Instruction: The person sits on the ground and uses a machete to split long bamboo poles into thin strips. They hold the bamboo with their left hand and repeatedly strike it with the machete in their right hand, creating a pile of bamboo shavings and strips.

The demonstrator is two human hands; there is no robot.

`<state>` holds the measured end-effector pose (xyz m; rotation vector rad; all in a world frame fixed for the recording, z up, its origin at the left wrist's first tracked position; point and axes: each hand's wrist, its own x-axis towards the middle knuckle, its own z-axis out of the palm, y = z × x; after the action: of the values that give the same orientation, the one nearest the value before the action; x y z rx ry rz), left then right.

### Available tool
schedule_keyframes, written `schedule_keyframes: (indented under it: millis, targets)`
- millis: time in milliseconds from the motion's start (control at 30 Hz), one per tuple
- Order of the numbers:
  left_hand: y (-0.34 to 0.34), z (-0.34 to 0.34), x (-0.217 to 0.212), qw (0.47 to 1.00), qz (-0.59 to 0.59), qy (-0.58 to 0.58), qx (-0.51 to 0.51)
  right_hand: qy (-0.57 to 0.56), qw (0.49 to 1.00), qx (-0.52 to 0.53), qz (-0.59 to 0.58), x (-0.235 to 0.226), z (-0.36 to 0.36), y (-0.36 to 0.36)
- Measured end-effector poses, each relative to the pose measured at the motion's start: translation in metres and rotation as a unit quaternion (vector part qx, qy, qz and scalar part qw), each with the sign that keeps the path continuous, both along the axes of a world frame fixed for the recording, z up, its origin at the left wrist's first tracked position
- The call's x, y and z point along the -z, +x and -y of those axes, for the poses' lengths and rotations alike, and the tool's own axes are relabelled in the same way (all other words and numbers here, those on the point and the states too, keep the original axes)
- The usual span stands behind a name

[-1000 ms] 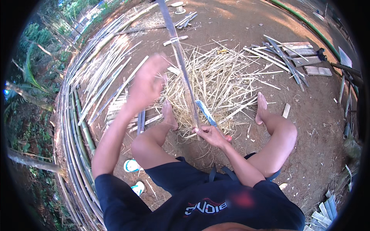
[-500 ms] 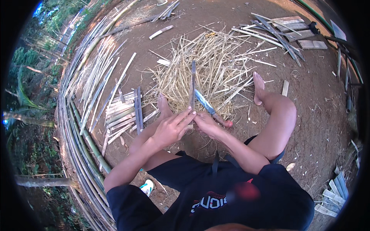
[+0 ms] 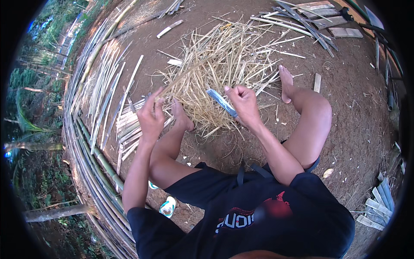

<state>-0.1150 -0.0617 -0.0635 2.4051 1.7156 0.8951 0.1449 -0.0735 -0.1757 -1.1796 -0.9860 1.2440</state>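
Note:
My left hand [image 3: 151, 118] is raised over my left shin, its fingers pinched around a thin brown bamboo strip [image 3: 185, 77]. The strip slants away to the upper right and is smeared by motion. Held apart from it, my right hand [image 3: 243, 105] is closed with the thumb along the top; whatever it may hold is hidden. Beneath the right hand lies a knife [image 3: 222, 102] with a bluish blade, its handle covered by the hand and wrist. Beyond both hands spreads a heap of pale bamboo shavings [image 3: 220, 64].
Short split bamboo pieces [image 3: 129, 127] are stacked by my left foot. Long strips [image 3: 101, 93] and green bamboo poles [image 3: 103, 162] lie at the left. Flat boards and slats [image 3: 319, 17] rest at the far right. A sandal [image 3: 167, 207] sits beside my left thigh.
My hands, earlier together at the strip's near end, have moved apart. The left went left with the strip, which tilted from upright to slanting; the right rose and closed. The view shifted slightly.

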Motion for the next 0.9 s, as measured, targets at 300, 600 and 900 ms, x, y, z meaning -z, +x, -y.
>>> schedule_keyframes:
  millis: [300,600,900]
  targets:
    - [-0.039,-0.035,-0.111,0.948,0.288,0.129,-0.051,-0.158,0.903,-0.052,0.396,0.167,-0.023,0.029]
    - [-0.061,-0.036,-0.119,0.954,0.291,0.034,-0.069,-0.249,0.738,-0.295,0.554,0.230,0.031,-0.003]
    - [-0.065,-0.059,-0.151,0.956,0.269,0.072,-0.095,-0.285,0.849,-0.259,0.361,0.179,0.021,-0.035]
